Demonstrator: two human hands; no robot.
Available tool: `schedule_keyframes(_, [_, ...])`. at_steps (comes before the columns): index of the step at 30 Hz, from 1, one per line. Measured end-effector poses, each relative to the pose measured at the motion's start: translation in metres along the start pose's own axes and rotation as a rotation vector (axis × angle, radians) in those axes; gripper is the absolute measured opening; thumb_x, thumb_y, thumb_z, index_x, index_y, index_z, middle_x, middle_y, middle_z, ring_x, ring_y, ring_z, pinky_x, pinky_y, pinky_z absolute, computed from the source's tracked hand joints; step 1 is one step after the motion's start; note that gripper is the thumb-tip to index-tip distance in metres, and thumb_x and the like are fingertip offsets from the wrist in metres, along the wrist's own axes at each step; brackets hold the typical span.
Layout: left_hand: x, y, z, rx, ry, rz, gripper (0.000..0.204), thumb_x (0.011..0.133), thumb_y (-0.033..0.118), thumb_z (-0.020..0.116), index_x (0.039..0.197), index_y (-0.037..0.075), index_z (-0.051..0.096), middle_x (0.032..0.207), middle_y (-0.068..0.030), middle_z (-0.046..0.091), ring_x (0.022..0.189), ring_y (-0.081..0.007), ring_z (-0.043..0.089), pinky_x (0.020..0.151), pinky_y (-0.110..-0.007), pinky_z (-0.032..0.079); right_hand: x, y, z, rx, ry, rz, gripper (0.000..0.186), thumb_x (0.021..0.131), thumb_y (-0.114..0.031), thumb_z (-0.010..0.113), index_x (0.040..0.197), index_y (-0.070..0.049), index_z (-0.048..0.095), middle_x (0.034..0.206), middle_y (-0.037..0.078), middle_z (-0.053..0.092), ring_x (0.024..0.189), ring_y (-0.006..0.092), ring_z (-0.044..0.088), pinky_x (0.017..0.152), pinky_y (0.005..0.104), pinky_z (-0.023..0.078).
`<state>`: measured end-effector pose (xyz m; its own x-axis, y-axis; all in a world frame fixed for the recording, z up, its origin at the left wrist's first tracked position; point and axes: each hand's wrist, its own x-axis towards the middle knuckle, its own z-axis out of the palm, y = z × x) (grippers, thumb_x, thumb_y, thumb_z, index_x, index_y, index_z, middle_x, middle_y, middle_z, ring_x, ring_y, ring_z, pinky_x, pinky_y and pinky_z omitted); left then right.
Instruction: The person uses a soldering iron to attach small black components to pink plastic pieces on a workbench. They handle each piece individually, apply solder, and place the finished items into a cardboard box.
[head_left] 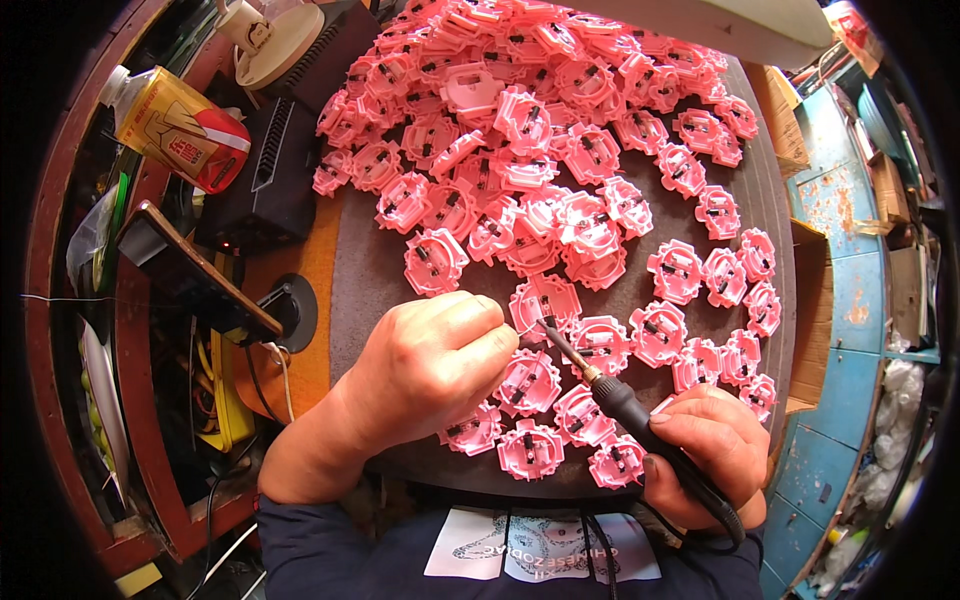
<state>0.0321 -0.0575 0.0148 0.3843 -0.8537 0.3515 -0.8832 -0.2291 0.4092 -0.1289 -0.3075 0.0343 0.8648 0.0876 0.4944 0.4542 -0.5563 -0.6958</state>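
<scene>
My right hand (712,450) is wrapped round the black handle of a soldering iron (622,404). The iron's tip points up and left, over a pink plastic housing (545,302) with small black parts inside; I cannot tell whether it touches. My left hand (430,352) is closed just left of that housing, fingertips pressed together. Whatever it pinches, if anything, is hidden. Around both hands lie several like housings, among them one below the left fingers (528,381) and one beside the iron's tip (601,344).
A large heap of pink housings (500,95) covers the far side of the dark work mat (365,240). On the left stand a phone (195,270), a black box (262,180) and a drink bottle (180,128). A pale lamp-like bar (720,28) overhangs the far right; cardboard (808,310) borders the right edge.
</scene>
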Motion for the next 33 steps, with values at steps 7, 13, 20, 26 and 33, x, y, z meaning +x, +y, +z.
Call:
schedule_keyframes(7, [0.0016,-0.0015,0.0013,-0.011,-0.003,-0.013,0.023,0.073,-0.003,0.082,0.093,0.000,0.071,0.089,-0.0116,0.068,0.075,-0.0312,0.070,0.066,-0.040,0.059,0.0007,0.0000,-0.0003,0.002,-0.002,0.002,0.038,0.071,0.001,0.084,0.106,0.002,0.070,0.082,0.015,0.071,0.063,0.0276,0.068,0.055,0.0366,0.054])
schedule_keyframes(13, [0.0009,-0.0006,-0.0003,-0.018,0.039,-0.007,0.022,0.075,-0.004,0.082,0.094,0.000,0.071,0.090,-0.0112,0.067,0.075,-0.0305,0.069,0.066,-0.039,0.058,0.0003,-0.0014,0.0003,0.005,0.030,0.022,0.038,0.071,0.001,0.084,0.106,0.002,0.070,0.082,0.014,0.070,0.064,0.0277,0.069,0.055,0.0363,0.054])
schedule_keyframes(20, [0.0025,-0.0013,0.0011,-0.011,0.002,-0.006,0.023,0.074,-0.005,0.081,0.094,0.001,0.071,0.089,-0.0111,0.067,0.074,-0.0301,0.069,0.065,-0.040,0.058,0.0001,-0.0001,0.0005,0.007,0.011,0.015,0.038,0.071,0.001,0.084,0.106,0.002,0.070,0.081,0.014,0.070,0.064,0.0276,0.069,0.055,0.0364,0.054])
schedule_keyframes(26, [0.0028,-0.0014,0.0032,-0.013,0.009,0.001,0.023,0.074,-0.005,0.081,0.094,0.000,0.071,0.088,-0.0107,0.066,0.074,-0.0298,0.068,0.064,-0.040,0.057,-0.0031,0.0022,0.0005,0.011,0.011,0.010,0.038,0.071,0.000,0.084,0.107,0.002,0.070,0.082,0.015,0.071,0.063,0.0280,0.069,0.055,0.0366,0.055])
schedule_keyframes(33, [0.0029,-0.0018,0.0037,-0.012,-0.015,-0.011,0.023,0.074,-0.004,0.082,0.094,0.000,0.071,0.088,-0.0104,0.066,0.074,-0.0294,0.068,0.065,-0.040,0.057,-0.0029,0.0019,0.0002,0.012,0.003,0.014,0.038,0.072,-0.001,0.084,0.106,0.002,0.070,0.082,0.015,0.071,0.063,0.0282,0.069,0.055,0.0372,0.055])
